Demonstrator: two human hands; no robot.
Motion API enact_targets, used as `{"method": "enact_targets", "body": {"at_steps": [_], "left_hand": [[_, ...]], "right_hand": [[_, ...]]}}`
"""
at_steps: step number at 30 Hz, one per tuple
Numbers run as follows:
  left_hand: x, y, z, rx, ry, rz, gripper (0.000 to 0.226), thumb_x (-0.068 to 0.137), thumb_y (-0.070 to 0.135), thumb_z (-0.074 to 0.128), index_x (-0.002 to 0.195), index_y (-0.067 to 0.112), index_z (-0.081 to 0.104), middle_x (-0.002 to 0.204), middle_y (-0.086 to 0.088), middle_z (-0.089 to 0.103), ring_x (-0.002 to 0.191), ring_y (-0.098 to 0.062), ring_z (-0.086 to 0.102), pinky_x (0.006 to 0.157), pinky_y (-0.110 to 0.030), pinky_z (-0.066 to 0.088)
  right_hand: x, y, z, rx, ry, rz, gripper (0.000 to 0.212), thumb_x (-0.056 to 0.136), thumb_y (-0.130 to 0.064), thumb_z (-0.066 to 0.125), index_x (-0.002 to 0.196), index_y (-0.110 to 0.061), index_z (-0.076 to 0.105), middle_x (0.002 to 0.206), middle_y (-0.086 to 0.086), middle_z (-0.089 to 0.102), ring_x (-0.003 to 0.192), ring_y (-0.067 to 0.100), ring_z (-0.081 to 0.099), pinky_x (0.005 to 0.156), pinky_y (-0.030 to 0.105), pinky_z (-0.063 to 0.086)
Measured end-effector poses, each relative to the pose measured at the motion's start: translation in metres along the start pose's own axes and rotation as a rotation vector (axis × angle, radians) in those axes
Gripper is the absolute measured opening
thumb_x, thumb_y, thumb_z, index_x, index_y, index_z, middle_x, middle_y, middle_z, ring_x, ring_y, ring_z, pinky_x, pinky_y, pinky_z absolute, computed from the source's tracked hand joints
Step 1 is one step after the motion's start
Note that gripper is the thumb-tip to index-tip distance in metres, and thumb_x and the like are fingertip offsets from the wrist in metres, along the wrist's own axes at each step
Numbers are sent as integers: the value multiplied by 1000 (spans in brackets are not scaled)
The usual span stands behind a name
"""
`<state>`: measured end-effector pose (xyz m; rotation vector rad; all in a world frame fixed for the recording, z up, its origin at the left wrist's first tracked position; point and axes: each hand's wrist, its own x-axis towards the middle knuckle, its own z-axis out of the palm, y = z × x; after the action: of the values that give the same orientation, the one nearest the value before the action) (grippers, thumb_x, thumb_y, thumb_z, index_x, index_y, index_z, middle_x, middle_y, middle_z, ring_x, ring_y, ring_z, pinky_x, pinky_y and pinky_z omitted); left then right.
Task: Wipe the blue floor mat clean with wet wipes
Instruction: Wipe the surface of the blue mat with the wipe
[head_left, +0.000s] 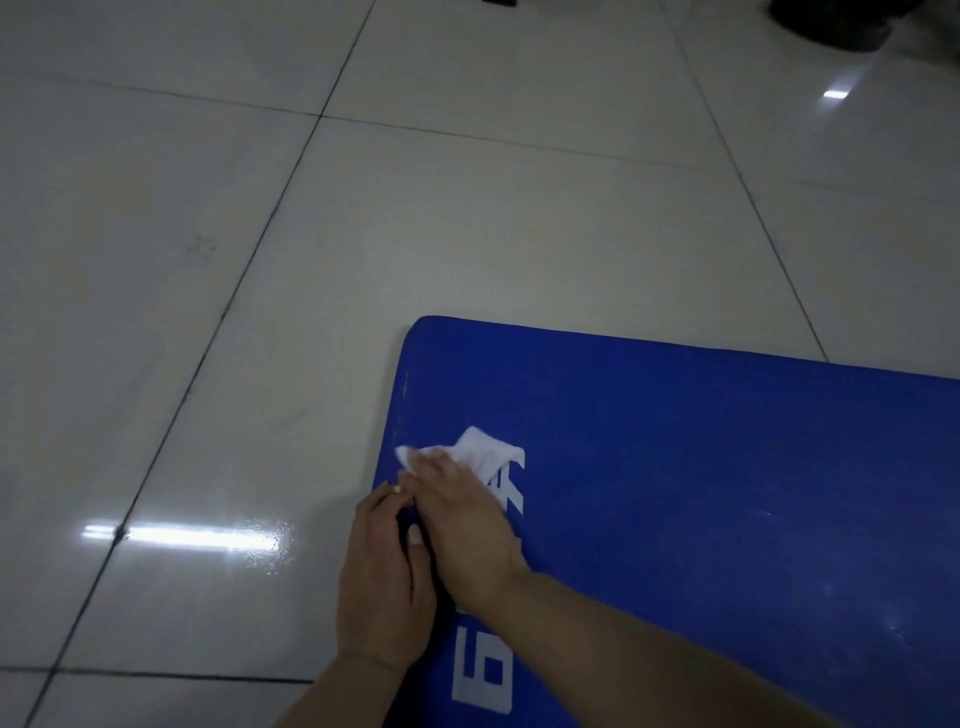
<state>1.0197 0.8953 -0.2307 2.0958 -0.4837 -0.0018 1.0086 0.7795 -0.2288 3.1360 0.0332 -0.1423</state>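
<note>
Pressing wet wipe (480, 452), mat (701, 467) running lower-left to far-right

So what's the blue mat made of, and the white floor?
The mat looks like smooth foam or vinyl, hard to say which: rounded corner, faint sheen, printed white letters. The floor looks like glazed ceramic tile: dark grout lines and mirror-like light reflections.

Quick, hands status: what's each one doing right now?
Left hand: holds the mat edge, fingers curled round it.
Right hand: open, flat, pressing the wipe onto the mat.
</note>
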Motion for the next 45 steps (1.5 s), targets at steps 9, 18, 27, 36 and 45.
{"method": "enact_targets", "body": {"at_steps": [9,18,27,36,45], "left_hand": [[-1,-4,2,17,0,-24,42,95,32,31,119,5,51,122,-12,54,109,-21,53,94,-36,43],[3,3,-1,-50,33,-13,41,95,31,31,115,5,54,116,0,50,104,-4,47,90,-20,40],[1,-1,0,6,10,-44,46,93,35,29,117,3,53,121,-9,53,106,-8,46,91,-29,40],[4,3,-3,-21,31,-19,44,92,31,31,114,1,54,116,-10,52,102,-3,44,90,-10,32],[2,0,-3,-10,18,-11,46,92,34,30,116,1,53,118,-4,50,103,-3,43,91,-22,36]], "right_hand": [[-37,95,-1,-278,169,288,65,80,-25,37,146,-24,31,154,-10,13,139,16,-34,112,12,10],[-14,-20,7,270,130,150,48,90,-27,37,135,-14,49,141,-3,50,130,15,48,108,32,38],[-59,79,-2,57,129,252,76,61,8,75,133,-1,51,138,12,52,128,28,49,114,31,20],[-31,-15,-3,138,100,172,77,78,-26,65,144,-4,32,142,8,48,133,24,43,113,34,31],[-75,70,-12,180,110,346,68,60,12,74,124,-6,62,131,10,59,123,30,55,109,31,29]]}}
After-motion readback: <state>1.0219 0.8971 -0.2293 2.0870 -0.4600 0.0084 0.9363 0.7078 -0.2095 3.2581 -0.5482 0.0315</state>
